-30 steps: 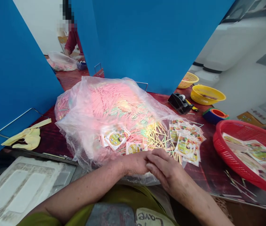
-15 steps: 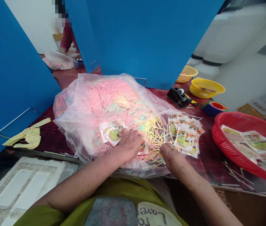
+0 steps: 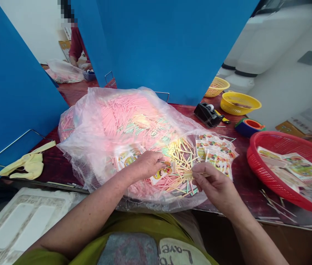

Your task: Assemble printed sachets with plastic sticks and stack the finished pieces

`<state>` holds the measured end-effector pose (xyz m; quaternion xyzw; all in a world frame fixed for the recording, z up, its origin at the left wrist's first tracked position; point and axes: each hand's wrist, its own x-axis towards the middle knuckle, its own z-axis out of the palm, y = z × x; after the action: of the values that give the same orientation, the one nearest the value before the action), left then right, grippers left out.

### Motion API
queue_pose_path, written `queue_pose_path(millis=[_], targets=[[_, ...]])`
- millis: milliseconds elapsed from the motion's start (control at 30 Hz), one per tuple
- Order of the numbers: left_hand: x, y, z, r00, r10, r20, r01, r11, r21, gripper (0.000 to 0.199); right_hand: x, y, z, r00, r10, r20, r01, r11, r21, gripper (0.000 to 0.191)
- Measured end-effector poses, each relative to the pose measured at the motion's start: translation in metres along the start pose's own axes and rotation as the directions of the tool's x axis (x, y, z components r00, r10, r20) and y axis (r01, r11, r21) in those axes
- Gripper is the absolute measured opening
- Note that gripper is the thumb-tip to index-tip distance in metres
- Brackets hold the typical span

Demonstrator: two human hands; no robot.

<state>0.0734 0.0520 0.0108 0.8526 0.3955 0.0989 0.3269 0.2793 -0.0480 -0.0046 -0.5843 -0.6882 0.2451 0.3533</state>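
Pastel sticks [image 3: 123, 114] lay bagged on the table [image 3: 241, 191]. In what looked like a gathering step, the left hand [image 3: 149, 163] pinched a printed packet [image 3: 163, 173], the right hand [image 3: 215, 182] pale sticks [image 3: 188, 175]; next called for steady fingertips.

A dark red, glossy tabletop [image 3: 241, 171] carries everything here. A large clear plastic bag [image 3: 81, 162] of pastel sticks sprawls across its middle, reaching the near edge. On the left, beside a wire stand [image 3: 9, 145], lies a limp pale-yellow cloth piece [image 3: 31, 165]. Just right of the bag's mouth, printed packets [image 3: 218, 158] overlap in a fan. Farther back on the right sit a black tape dispenser [image 3: 208, 116], two yellow baskets [image 3: 226, 106] and a blue-and-orange ringed item [image 3: 241, 129]; nearer, a red basket [image 3: 258, 162] stands beside loose sticks [image 3: 272, 202].
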Motion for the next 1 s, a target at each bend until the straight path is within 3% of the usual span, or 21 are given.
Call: queue_pose_path(millis=[67,133,200,267,400,533,667,767,833,933,1000], targets=[[-0.005,-0.003,0.000,0.999,0.047,-0.022,-0.050,0.985,-0.163,0.024,0.007,-0.012,-0.005,0.994,-0.038,-0.098,0.058,0.975,0.214,0.008],[-0.010,-0.005,0.000,0.996,0.081,-0.036,-0.088,0.955,-0.282,0.025,0.014,-0.020,-0.008,0.974,-0.098,-0.204,0.153,0.950,0.272,0.007],[-0.015,-0.006,-0.002,0.992,0.116,-0.048,-0.126,0.920,-0.372,0.025,0.019,-0.026,-0.010,0.931,-0.198,-0.306,0.254,0.955,0.155,0.010],[-0.018,-0.006,-0.003,0.983,0.167,-0.076,-0.184,0.889,-0.420,0.025,0.021,-0.029,-0.012,0.880,-0.344,-0.327,0.348,0.936,-0.047,0.015],[-0.020,-0.004,-0.003,0.945,0.260,-0.198,-0.319,0.866,-0.386,0.026,0.017,-0.036,-0.018,0.793,-0.600,-0.102,0.541,0.772,-0.334,0.027],[-0.020,-0.006,0.000,0.886,0.360,-0.293,-0.443,0.844,-0.302,0.027,0.011,-0.045,-0.032,0.746,-0.659,0.101,0.632,0.651,-0.420,0.034],[-0.023,-0.007,-0.002,0.861,0.399,-0.316,-0.487,0.825,-0.287,0.026,0.013,-0.060,-0.045,0.712,-0.683,0.163,0.660,0.574,-0.484,0.033],[-0.026,-0.004,-0.004,0.814,0.459,-0.355,-0.557,0.790,-0.255,0.023,0.020,-0.074,-0.043,0.698,-0.665,0.266,0.709,0.587,-0.391,0.028],[-0.027,-0.002,-0.003,0.772,0.517,-0.370,-0.616,0.753,-0.233,0.021,0.025,-0.082,-0.038,0.694,-0.640,0.329,0.719,0.641,-0.268,0.029],[-0.027,-0.002,0.003,0.738,0.502,-0.450,-0.653,0.701,-0.288,0.021,0.031,-0.087,-0.031,0.733,-0.617,0.287,0.666,0.736,-0.120,0.038],[-0.027,-0.004,0.008,0.731,0.442,-0.520,-0.655,0.668,-0.352,0.022,0.031,-0.088,-0.031,0.765,-0.604,0.223,0.642,0.743,-0.189,0.048]])
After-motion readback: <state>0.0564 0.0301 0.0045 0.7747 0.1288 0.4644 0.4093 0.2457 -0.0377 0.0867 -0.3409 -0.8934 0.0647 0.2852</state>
